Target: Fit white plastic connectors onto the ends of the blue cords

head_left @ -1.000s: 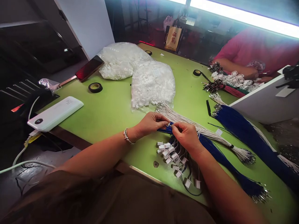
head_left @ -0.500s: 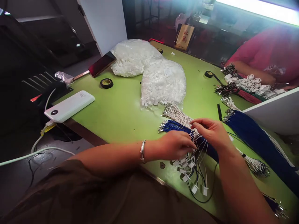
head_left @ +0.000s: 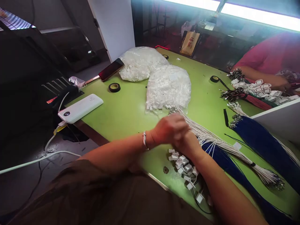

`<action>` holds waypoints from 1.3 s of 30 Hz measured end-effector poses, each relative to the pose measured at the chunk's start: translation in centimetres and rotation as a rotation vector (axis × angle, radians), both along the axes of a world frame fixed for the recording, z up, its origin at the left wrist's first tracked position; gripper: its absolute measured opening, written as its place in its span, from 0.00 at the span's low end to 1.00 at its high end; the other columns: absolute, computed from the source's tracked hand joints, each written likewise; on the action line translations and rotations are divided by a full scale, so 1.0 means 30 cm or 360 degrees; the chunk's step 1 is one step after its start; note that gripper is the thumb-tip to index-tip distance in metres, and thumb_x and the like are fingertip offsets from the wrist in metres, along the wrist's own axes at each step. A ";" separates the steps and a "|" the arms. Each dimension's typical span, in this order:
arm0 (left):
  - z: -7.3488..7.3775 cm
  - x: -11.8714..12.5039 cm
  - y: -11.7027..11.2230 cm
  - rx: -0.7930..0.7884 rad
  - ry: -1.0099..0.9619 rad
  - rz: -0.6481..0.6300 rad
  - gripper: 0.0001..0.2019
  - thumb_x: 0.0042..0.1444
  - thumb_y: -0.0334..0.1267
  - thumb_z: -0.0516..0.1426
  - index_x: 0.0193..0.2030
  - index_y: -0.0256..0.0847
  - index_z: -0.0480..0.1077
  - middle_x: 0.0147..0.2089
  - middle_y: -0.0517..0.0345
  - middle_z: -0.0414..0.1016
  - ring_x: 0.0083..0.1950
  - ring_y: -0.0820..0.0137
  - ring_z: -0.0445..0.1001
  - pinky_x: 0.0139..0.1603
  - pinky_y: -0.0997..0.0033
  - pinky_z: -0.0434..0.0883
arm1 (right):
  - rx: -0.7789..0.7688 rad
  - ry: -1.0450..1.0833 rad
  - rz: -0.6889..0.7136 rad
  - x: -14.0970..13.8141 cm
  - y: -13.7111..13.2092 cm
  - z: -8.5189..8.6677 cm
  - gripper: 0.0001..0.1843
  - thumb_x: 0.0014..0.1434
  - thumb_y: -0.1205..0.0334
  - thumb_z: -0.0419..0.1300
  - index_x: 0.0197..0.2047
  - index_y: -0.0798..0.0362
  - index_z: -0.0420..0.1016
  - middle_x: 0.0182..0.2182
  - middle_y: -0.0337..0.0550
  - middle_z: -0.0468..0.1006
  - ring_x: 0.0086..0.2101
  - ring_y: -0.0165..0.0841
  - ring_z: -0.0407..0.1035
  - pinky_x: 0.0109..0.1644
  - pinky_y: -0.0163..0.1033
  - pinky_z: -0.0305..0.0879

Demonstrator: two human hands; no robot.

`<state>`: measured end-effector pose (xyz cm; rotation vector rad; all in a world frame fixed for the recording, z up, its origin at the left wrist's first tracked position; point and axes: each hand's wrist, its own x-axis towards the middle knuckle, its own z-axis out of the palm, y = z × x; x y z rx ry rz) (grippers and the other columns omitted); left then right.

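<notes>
My left hand and my right hand meet above the green table, smeared by motion. The left hand is curled like a fist and covers the right hand's fingers. Just behind them lies a long bundle of white wires with metal tips, and beside it a blue wire bundle. Below my hands, near the table's front edge, sits a heap of small white connectors on thin wires. A bracelet circles my left wrist.
Two clear bags of white connectors lie mid-table. A power bank, a phone and a tape roll sit at the left. At the right are more blue wires, a white panel and a person in pink.
My hands have come together from spread white wires into one blurred clump. The left hand rose over the right. The connector heap now lies free by the edge.
</notes>
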<state>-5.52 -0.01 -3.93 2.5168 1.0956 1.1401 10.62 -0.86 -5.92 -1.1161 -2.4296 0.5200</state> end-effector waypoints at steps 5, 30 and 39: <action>-0.043 -0.147 0.216 -0.0455 0.0287 0.0601 0.09 0.59 0.28 0.55 0.38 0.34 0.78 0.41 0.45 0.76 0.47 0.61 0.71 0.52 0.62 0.68 | 0.0224 0.0086 0.0199 0.003 -0.005 -0.013 0.09 0.64 0.68 0.55 0.39 0.51 0.77 0.36 0.46 0.77 0.36 0.34 0.71 0.41 0.38 0.68; 0.007 -0.043 0.044 -0.1525 -0.1550 -0.0110 0.11 0.50 0.31 0.66 0.42 0.33 0.78 0.38 0.53 0.80 0.37 0.73 0.77 0.45 0.69 0.74 | -0.0404 0.1012 -0.0777 0.024 -0.020 0.057 0.11 0.54 0.54 0.62 0.30 0.54 0.76 0.24 0.38 0.75 0.24 0.28 0.64 0.31 0.35 0.63; -0.030 -0.018 0.042 -0.2270 -0.1913 -0.0355 0.17 0.37 0.31 0.74 0.37 0.33 0.80 0.33 0.54 0.81 0.36 0.75 0.78 0.46 0.73 0.73 | -0.0072 0.0796 -0.0750 0.002 -0.042 0.062 0.08 0.57 0.60 0.58 0.29 0.52 0.74 0.21 0.36 0.73 0.22 0.27 0.62 0.28 0.34 0.61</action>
